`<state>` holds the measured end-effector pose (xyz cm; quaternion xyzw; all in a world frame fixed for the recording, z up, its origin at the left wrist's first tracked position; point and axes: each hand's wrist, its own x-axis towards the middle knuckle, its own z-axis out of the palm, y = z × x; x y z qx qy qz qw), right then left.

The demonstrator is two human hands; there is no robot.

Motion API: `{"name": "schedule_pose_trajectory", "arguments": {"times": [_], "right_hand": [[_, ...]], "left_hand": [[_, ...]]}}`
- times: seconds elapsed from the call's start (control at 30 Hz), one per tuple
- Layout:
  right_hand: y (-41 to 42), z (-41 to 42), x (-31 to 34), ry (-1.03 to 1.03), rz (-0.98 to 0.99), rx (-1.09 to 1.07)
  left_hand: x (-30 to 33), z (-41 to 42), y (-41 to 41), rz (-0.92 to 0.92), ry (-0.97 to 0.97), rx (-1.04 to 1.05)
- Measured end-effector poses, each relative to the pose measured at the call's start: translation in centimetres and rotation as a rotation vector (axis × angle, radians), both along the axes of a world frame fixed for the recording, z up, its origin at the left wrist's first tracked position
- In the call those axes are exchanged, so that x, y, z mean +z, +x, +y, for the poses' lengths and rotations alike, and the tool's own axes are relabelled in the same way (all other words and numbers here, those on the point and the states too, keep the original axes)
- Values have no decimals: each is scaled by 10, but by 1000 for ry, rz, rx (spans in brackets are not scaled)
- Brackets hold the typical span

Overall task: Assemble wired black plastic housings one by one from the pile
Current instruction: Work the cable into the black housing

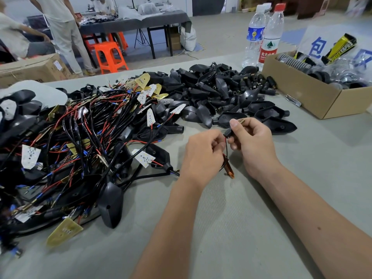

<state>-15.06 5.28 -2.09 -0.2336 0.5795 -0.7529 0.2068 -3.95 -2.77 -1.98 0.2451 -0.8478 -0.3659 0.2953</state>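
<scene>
A: Item one, right hand (254, 142)?
B: Above the mat (231, 228), just right of the left hand (203, 156). Thumb and curled fingers pinch a small black plug (229, 132); a brass threaded tip (241, 121) sticks out past the thumb.

A: Left hand?
B: Fingers curled, pinching the thin red and black wires (226, 147) that hang from the plug. Hands nearly touch.

A: What hangs below?
B: An amber strip (229, 166), tilted, beneath the left hand, on the wires' lower end. Whether it touches the mat, I cannot tell.

A: Stock near the hands?
B: Left of them, wired pile (80, 141): black housings, red and black leads, white and gold boards, tangled. Beyond them, bare housings (217, 93), heaped without wires.

A: Further entries?
B: Right of and beyond the hands, open carton (314, 93) holding bagged parts. Behind the carton, two bottles (263, 35), upright, side by side. Far beyond, orange stool (109, 57), dark table (132, 23), people standing by it.
</scene>
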Motion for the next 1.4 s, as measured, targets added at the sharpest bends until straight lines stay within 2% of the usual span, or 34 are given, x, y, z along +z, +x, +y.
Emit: {"name": "schedule_pose_trajectory", "arguments": {"times": [0.17,0.33,0.6,0.67,0.73,0.87,0.97,1.07,1.17,1.3,1.4], "right_hand": [[-1,0,2,29,4,84],[-1,2,1,-21,-66,71],[-3,0,1,-92,-168,33],[-4,1,2,-68,-149,55],[-2,2,2,-31,-94,61],[0,2,2,-13,-45,15],[-2,4,5,-16,-115,103],[1,2,3,-4,-61,90],[1,2,1,-14,-47,6],[-5,5,6,-60,-236,131],[-2,4,7,-67,-213,143]], "left_hand": [[-2,-8,3,55,51,166],[1,-3,1,65,93,47],[3,1,-1,158,328,101],[2,1,-1,170,290,143],[1,-1,0,123,155,169],[2,3,-2,34,-17,128],[0,-1,-1,77,70,215],[-2,-7,0,97,133,226],[0,1,-3,76,84,130],[0,0,-4,123,89,175],[-2,-3,-2,117,119,172]]}}
